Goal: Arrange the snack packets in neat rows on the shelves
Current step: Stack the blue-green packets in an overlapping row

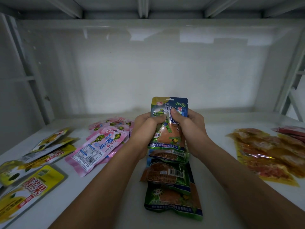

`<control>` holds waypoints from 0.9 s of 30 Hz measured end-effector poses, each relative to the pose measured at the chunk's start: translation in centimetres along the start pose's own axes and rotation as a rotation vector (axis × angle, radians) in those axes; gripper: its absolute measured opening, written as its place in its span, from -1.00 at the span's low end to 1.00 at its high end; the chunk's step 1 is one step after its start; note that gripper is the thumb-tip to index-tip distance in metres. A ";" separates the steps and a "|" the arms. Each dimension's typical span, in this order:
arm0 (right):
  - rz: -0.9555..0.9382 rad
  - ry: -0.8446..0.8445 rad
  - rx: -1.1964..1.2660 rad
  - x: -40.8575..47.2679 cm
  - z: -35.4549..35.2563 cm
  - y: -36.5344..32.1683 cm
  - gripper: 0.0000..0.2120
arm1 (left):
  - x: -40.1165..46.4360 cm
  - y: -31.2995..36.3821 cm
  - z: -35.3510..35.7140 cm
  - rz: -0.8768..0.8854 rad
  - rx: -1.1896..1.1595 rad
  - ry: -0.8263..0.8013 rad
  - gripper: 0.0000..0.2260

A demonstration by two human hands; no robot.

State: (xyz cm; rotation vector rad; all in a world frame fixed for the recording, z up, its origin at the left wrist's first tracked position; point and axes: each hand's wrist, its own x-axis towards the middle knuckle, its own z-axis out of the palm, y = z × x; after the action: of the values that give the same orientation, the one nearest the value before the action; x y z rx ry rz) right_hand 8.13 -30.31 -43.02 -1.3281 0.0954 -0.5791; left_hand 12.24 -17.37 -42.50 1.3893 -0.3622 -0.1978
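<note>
Both hands hold one green-and-blue snack packet (pixel 168 123) upright above the white shelf (pixel 115 187), near its middle. The left hand (pixel 145 124) has its fingers curled round the packet's left edge with the thumb pressed across the front; the right hand (pixel 189 124) grips the right edge the same way, its thumb laid over the printed face. The packet's top stands clear of both hands — its lower edge sits just above a row of green packets (pixel 171 182).

That row lies flat on the shelf, running from directly below the held packet towards the camera, each packet overlapping the next. To the left of the held packet lies a loose pile of pink packets (pixel 100 144), some face up, some with the barcode side showing. Further left of it, at the shelf's edge, yellow-and-silver packets (pixel 33 171) lie scattered at odd angles. To the right of the held packet, well apart, a heap of clear orange-yellow packets (pixel 267 152) rests — beyond it, at the far right, a few red packets (pixel 292 131).
</note>
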 end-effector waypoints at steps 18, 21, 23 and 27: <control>-0.073 0.036 -0.071 0.0 0.2 0.0 -0.84 | 0.5 0.0 0.2 0.068 -0.070 0.081 -0.87; -0.082 0.039 -0.072 0.0 0.2 -0.1 -0.82 | 0.6 -0.2 0.2 0.090 -0.076 0.085 -0.86; -0.072 0.039 -0.048 0.1 0.2 -0.2 -0.79 | 0.6 -0.2 0.1 0.101 -0.069 0.080 -0.85; -0.034 0.037 0.021 0.3 0.1 -0.5 -0.80 | 0.7 0.0 0.0 0.101 -0.070 0.091 -0.82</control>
State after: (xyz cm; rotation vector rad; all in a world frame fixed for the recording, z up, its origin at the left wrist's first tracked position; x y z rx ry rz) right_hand 8.26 -30.38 -42.41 -1.3006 0.0967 -0.6327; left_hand 12.87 -17.61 -42.38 1.3027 -0.3455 -0.0632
